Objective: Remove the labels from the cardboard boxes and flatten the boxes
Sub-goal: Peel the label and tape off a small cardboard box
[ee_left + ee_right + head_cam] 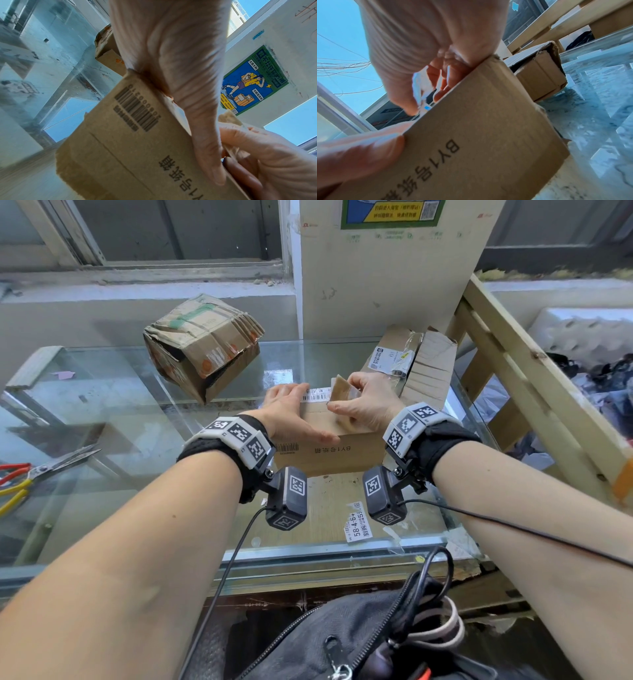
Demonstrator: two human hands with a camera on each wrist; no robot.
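— Gripping the small cardboard box [337, 451] from both sides, that's what we've got: the left hand [294, 414] lies over its left top edge, fingers fairly straight across the top, thumb running down along the near edge.

— And the right hand [364, 405]?

— Pinching! Thumb and fingers are curled round a strip of the label [344, 391], its brown backing turned up toward us. The rest of that label, the white part with the barcode [317, 396], lies flat on the box top, between the two hands.

— Where does the box sit?

— Up off the desk [130, 392], held just in front of the wrists, printed side facing the person. The right wrist view shows the thumb and fingers closed on a thin white strip at the box's top edge.

— Around it?

— Glass desk. Back left, a crumpled box [202, 344] with green tape stands tilted. Back right, a torn box [416, 364] with its own white label leans by a wooden frame [534, 378]. A flat piece of cardboard [342, 508] lies beneath the hands with a white sticker [358, 523] on it. Scissors [51, 469] with red and yellow handles lie at the far left edge.

— And the room?

— A white pillar [394, 275] behind, bearing a green-and-blue poster [254, 81]; windows to either side.
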